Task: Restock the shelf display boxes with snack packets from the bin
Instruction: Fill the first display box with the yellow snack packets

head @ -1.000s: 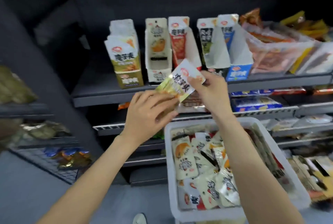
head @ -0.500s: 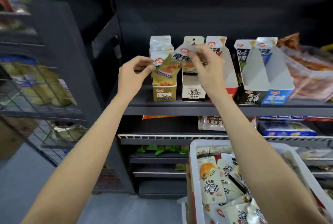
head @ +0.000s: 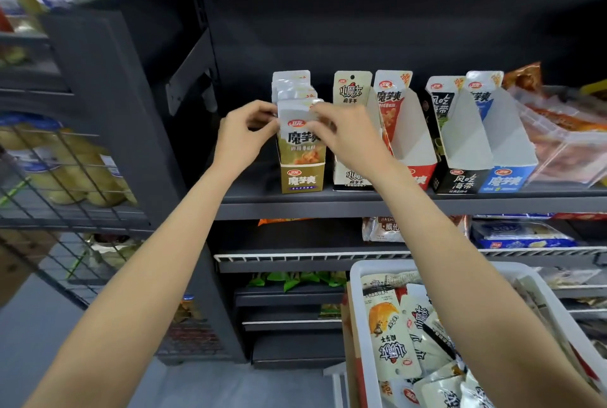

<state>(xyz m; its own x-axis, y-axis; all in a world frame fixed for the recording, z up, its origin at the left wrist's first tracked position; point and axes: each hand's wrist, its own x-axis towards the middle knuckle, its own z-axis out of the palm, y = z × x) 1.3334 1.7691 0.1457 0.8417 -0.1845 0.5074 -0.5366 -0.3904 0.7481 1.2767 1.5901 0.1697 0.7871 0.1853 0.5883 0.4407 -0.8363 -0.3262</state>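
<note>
A gold snack packet (head: 300, 141) stands upright at the front of the gold display box (head: 301, 177) on the dark shelf (head: 328, 204). My left hand (head: 244, 136) pinches the packet's upper left edge. My right hand (head: 345, 135) pinches its upper right corner and partly covers it. More white-topped packets (head: 292, 85) stand in a row behind it. The white bin (head: 356, 309) at the lower right holds several loose cream packets (head: 394, 335).
Right of the gold box stand a cream display box (head: 351, 174), a red one (head: 417, 158), a black one (head: 456, 177) and a blue one (head: 505, 174). Clear bags of snacks (head: 565, 138) fill the far right. A wire rack with jars (head: 56, 164) stands at left.
Both hands carried the gold packet up from above the bin to the shelf and set it upright into the front of the gold box. The view rose with them.
</note>
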